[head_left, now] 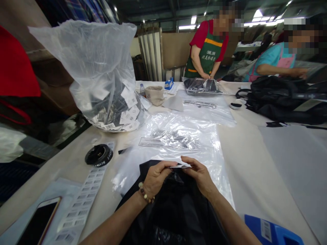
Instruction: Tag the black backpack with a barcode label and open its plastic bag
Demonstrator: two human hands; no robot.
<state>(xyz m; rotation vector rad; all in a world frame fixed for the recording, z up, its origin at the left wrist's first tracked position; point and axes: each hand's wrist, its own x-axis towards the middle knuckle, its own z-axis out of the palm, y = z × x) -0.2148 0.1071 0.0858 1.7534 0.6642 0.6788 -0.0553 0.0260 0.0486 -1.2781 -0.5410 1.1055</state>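
Both hands meet over a black fabric item (176, 207), probably a bag, which lies at the table's near edge on a stack of clear plastic bags (204, 136). My left hand (156, 177), with a beaded bracelet at its wrist, pinches one end of a small white tag (182, 166). Thumb and fingers of my right hand (200, 175) close on the tag's other end. Part of the tag is hidden behind the fingers.
Left lie a phone (39, 221), a barcode label strip (81, 204) and a black tape roll (99, 155). Behind stands a clear sack of tags (109, 85). A blue plastic object (270, 231) sits front right, black bags (286, 95) behind. Two co-workers (208, 51) stand across.
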